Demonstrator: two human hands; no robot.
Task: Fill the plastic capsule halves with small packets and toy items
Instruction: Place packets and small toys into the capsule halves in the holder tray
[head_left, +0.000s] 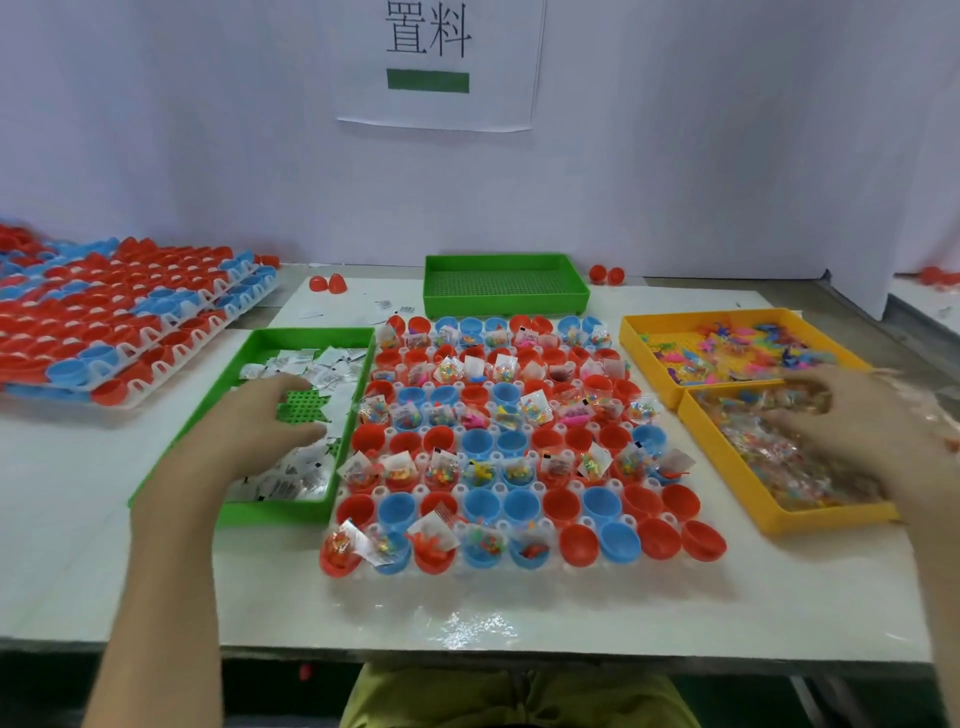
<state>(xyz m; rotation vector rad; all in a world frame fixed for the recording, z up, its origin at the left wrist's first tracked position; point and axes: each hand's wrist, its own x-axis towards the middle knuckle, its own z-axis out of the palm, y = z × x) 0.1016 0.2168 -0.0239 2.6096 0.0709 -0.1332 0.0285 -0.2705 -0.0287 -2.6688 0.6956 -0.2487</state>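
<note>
- A person's left hand (270, 415) lies palm down in the green tray (275, 512) of white packets (332, 364). The fingers curl into the pile, and whether they hold one cannot be told.
- The right hand (852, 415), blurred, hovers over the near yellow tray (826, 521) of clear bead packets (779, 467). Its grip is also unclear.
- Between the two trays sits the rack of red and blue capsule halves (519, 506). Alternate rows carry packets and toys, the rows between are bare, and several cups in the filled front row, at its right end (660, 538), are still without contents.
- Risk: packets already placed stand up out of their cups, so a wrist or sleeve crossing low could knock them out or into a neighbouring cup.
- Risk: slippery film packets may come up in clumps, putting two in one cup and leaving another short.
- Toy items (727, 348) lie in the far yellow tray (706, 315), so reaching them means passing over the bead packets.
- Behind the rack is a bare green tray (506, 301) with loose red halves (327, 284) nearby. Stacked racks (130, 322) wait at left, and a paper sign (441, 62) hangs on the wall.
</note>
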